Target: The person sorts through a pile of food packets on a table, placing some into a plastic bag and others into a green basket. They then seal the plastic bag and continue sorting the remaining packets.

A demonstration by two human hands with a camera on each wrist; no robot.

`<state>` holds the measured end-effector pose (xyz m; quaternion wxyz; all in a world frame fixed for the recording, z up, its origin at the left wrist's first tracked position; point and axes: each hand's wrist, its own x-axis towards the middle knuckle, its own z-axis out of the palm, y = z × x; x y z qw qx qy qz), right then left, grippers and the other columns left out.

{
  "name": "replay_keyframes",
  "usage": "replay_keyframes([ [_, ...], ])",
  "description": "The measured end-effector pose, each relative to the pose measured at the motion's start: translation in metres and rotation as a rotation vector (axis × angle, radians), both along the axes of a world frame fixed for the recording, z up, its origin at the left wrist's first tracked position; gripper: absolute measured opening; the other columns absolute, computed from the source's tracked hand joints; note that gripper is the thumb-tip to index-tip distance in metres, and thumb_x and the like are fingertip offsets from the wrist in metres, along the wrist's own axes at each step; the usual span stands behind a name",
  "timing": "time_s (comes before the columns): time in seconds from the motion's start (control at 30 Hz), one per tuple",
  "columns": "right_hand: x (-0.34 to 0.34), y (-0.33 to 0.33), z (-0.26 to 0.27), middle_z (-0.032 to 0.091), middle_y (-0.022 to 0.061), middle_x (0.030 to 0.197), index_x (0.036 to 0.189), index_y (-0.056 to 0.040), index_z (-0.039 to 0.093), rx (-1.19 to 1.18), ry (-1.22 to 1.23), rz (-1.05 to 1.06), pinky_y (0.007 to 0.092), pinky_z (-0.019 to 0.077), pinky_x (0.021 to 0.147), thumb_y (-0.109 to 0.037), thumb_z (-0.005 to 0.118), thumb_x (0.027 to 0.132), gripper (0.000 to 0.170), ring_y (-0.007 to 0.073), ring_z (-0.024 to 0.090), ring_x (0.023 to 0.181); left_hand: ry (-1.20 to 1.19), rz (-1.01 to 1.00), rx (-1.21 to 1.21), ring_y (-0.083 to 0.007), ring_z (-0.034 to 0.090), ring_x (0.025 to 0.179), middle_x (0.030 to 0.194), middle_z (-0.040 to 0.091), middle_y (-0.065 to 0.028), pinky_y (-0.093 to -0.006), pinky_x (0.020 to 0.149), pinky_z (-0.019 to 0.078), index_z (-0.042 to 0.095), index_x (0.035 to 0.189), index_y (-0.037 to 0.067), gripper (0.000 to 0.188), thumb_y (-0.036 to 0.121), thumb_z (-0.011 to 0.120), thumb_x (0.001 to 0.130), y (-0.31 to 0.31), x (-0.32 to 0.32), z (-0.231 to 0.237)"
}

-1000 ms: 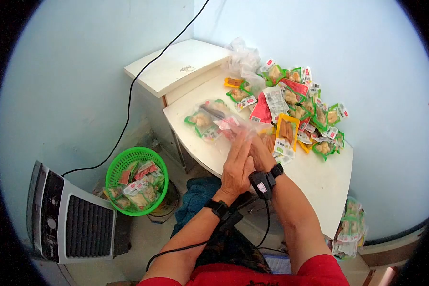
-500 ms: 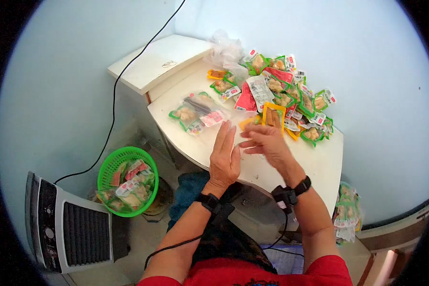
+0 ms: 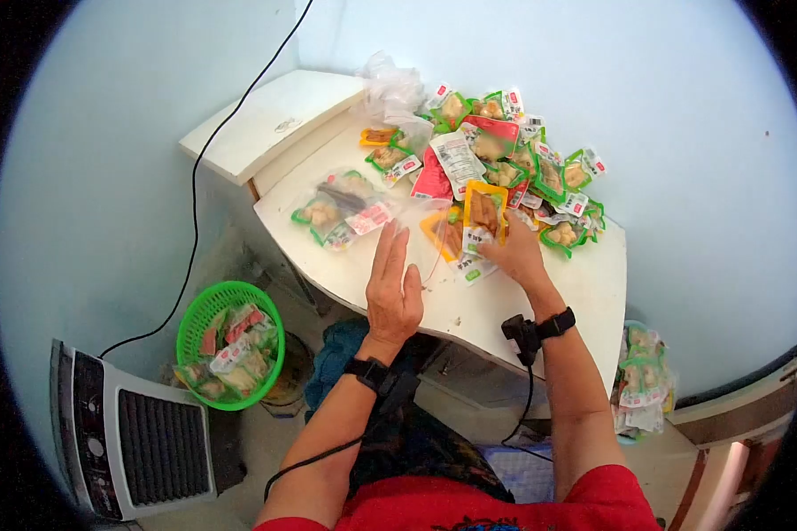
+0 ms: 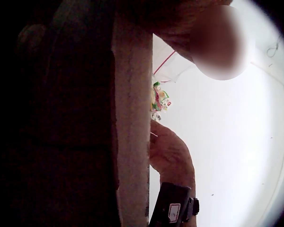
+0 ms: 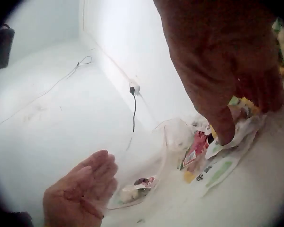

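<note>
A clear plastic bag [image 3: 413, 232] lies flat on the white table [image 3: 540, 310], with green-edged and red-and-white packets [image 3: 369, 218] and a dark strip inside it. My left hand [image 3: 393, 288] is at the open end of this bag, fingers straight and thumb apart, holding nothing. To the right, at the front of the pile, my right hand [image 3: 518, 255] pinches the lower right edge of a yellow snack packet [image 3: 484, 212] with brown sticks showing through its window. Another yellow packet [image 3: 445, 232] lies beside it, partly under the bag's film.
Many green, red and white food packets [image 3: 549, 177] are heaped at the table's back right. Crumpled clear bags [image 3: 394, 88] sit behind. On the floor at left, a green basket [image 3: 186, 332] holds packets, near an air cooler [image 3: 159, 434]. A black cable [image 3: 195, 203] hangs along the wall.
Both hands were together at the bag's mouth, then came apart. My right hand has moved right to the pile and taken hold of the yellow packet; my left stays by the bag.
</note>
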<state>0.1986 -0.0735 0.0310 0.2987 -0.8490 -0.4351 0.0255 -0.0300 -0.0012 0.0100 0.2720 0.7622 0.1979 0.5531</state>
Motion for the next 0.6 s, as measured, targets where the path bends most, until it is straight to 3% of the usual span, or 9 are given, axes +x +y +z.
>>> replay_keyframes([
  [0.07,-0.011,0.001,0.008,0.063,0.0243,0.114,0.137,0.0015,0.044,-0.044,-0.014,-0.053,0.0383,0.0492,0.092,-0.026,0.083,0.065,0.086,0.0328,0.062,0.104,0.0,-0.003,0.011,-0.0437,0.041,0.133,0.144,0.041,-0.0296,-0.0427,0.109,0.0354,0.047,0.135,-0.006,0.046,0.007,0.048,0.091,0.001,0.0,0.0],
  [0.17,-0.005,0.002,-0.013,0.064,0.0225,0.11,0.138,0.0012,0.042,0.157,-0.117,-0.106,0.036,0.0513,0.086,-0.021,0.085,0.063,0.089,0.0301,0.064,0.097,0.009,0.001,0.021,-0.044,0.041,0.133,0.144,0.041,-0.0299,-0.0427,0.109,0.0352,0.047,0.136,-0.006,0.046,0.007,0.047,0.091,0.0,0.001,0.001],
  [0.27,0.008,0.001,-0.021,0.065,0.018,0.104,0.134,0.0028,0.044,0.236,0.011,-0.091,0.0334,0.0524,0.078,-0.015,0.084,0.063,0.084,0.0252,0.065,0.087,0.034,0.01,0.031,-0.0439,0.042,0.133,0.144,0.04,-0.0301,-0.0426,0.109,0.0352,0.046,0.136,-0.006,0.046,0.007,0.047,0.091,0.0,0.001,0.0],
  [0.37,0.009,-0.001,-0.021,0.067,0.0117,0.096,0.125,0.0048,0.052,0.372,0.178,-0.087,0.029,0.0515,0.071,-0.008,0.079,0.068,0.065,0.0175,0.064,0.079,0.049,0.023,-0.001,-0.0383,0.04,0.137,0.146,0.042,-0.0269,-0.0409,0.112,0.0307,0.045,0.139,-0.002,0.048,0.01,0.047,0.093,-0.001,0.002,-0.002],
  [0.47,0.029,0.002,-0.034,0.067,0.0074,0.092,0.112,0.0059,0.06,0.479,0.493,-0.002,0.027,0.0509,0.069,-0.002,0.072,0.074,0.041,0.0125,0.062,0.075,0.034,0.02,0.008,-0.0379,0.04,0.137,0.145,0.042,-0.0268,-0.0407,0.113,0.0303,0.045,0.14,-0.002,0.049,0.009,0.048,0.092,0.0,0.003,-0.003],
  [0.6,0.021,-0.007,-0.014,0.067,0.0042,0.089,0.103,0.0048,0.066,0.525,0.567,-0.031,0.0231,0.0494,0.065,-0.001,0.066,0.08,0.024,0.0087,0.062,0.073,0.05,0.022,0.014,-0.0395,0.04,0.137,0.145,0.042,-0.0278,-0.0411,0.112,0.0314,0.046,0.138,-0.003,0.049,0.005,0.049,0.09,-0.002,0.001,-0.001],
])
